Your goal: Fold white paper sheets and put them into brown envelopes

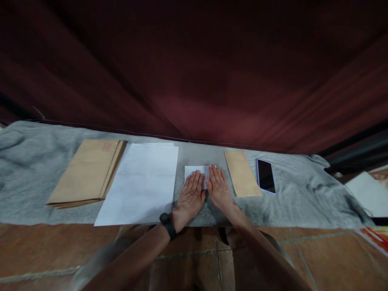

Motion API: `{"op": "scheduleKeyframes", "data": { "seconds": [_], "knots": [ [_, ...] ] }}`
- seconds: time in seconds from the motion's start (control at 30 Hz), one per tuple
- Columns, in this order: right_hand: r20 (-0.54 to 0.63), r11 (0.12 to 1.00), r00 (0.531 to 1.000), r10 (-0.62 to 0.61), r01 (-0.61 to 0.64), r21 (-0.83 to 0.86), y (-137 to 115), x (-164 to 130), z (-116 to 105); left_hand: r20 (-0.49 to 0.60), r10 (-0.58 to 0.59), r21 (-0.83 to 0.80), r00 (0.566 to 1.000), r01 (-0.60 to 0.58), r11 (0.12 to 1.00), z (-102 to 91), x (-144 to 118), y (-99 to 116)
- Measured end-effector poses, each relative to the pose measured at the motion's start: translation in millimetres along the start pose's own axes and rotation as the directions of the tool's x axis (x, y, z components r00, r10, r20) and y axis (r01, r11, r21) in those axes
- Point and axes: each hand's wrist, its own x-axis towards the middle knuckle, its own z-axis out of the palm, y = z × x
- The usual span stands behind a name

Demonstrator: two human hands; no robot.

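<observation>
A small white piece of paper (194,168), apparently folded, lies on the grey cloth in front of me. My left hand (191,195) rests flat on its left part, fingers stretched out and a dark band on the wrist. On its right part lies my right hand (218,188), also flat with straight fingers. Both hands cover much of the paper, so its lower edge is hidden. Just left of my hands are large white paper sheets (142,182). Right of my right hand lies a single brown envelope (243,173).
A stack of brown envelopes (86,171) lies at the left. Beyond the single envelope is a phone (266,176) with a dark screen. The grey cloth (306,194) spans a long surface below a dark red curtain (194,101). More papers (371,194) show at the far right.
</observation>
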Motion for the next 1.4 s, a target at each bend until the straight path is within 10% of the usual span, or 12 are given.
{"op": "scheduleKeyframes", "data": {
  "seconds": [0.17, 0.73, 1.4],
  "knots": [
    [0.06, 0.988, 0.988, -0.14, 0.135, 0.069, -7, 1, 4, 0.018, -0.01, 0.027, 1.0, 0.01, 1.0, -2.4, -2, 0],
    [-0.029, 0.998, 0.998, -0.064, 0.063, -0.022, 24, -12, 11, 0.184, -0.189, 0.094, 0.965, 0.174, 0.98, -21.0, -10, 1],
    [0.087, 0.985, 0.983, -0.162, 0.156, 0.07, 2, -1, -3, 0.129, -0.19, 0.096, 0.973, 0.179, 0.979, -15.7, -11, -3]
  ]
}}
